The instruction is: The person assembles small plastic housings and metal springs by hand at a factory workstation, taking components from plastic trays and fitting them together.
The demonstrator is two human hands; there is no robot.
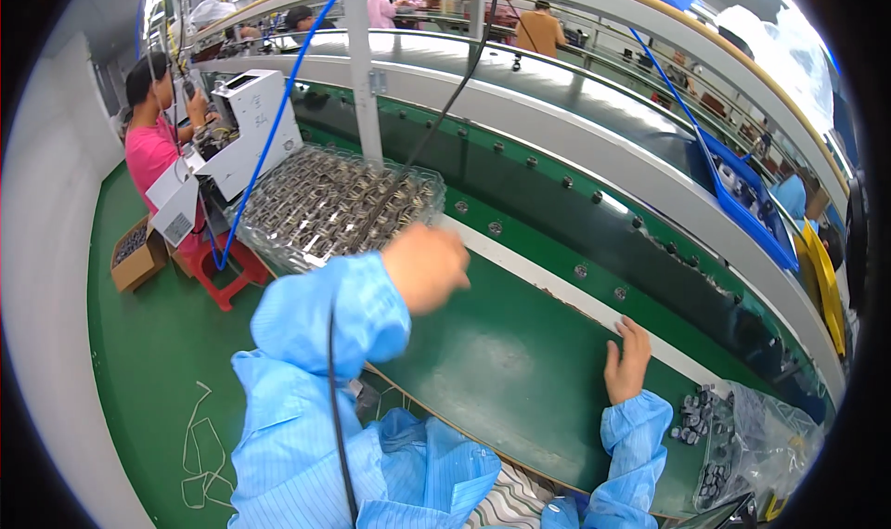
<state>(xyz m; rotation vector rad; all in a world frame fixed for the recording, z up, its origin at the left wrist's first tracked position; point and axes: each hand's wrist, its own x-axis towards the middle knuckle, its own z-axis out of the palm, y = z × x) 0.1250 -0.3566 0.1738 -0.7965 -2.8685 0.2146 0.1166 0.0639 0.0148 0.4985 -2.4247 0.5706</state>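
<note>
My left hand [427, 267] hovers over the green bench top [501, 367], beside the near right corner of a see-through plastic tray [288, 251]. Rows of small metal parts [334, 195] fill that tray. Motion smears the left fingers, so whether they grip anything is hidden. Further right, my right hand [628, 360] has its fingers stretched and apart, holding nothing, by the white strip [566, 292] along the bench's far side. Small dark parts [691, 416] lie loose to the right of that hand, beside a see-through plastic bag [766, 436] with more of them.
Behind the bench runs a conveyor with round metal pieces [581, 271] spaced along its green side. A grey post [362, 74] rises behind the tray. A blue hose [278, 116] and a black cable [445, 111] hang across. A co-worker in pink [153, 153] sits left by a white machine [251, 130].
</note>
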